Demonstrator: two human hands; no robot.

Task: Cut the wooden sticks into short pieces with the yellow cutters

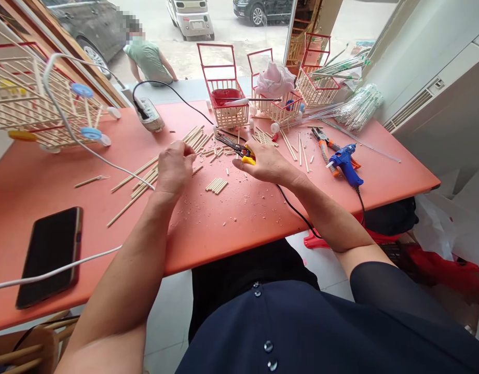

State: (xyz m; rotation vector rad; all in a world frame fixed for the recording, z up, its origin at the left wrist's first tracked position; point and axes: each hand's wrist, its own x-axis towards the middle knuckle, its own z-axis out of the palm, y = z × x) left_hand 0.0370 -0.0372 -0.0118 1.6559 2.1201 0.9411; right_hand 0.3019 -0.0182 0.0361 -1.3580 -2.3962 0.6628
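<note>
Clamping yellow-handled cutters (pixel 234 147), the right hand (pixel 268 165) is resting on the orange table (pixel 231 218), blades pointing toward ten o'clock. At its nine o'clock, the left hand (pixel 174 170) is closing around wooden sticks (pixel 138 179).

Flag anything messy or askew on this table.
Wood crumbs litter the table between the left hand and the right hand holding cutters. The stick cart at far left lies tipped, wheels sideways.
</note>
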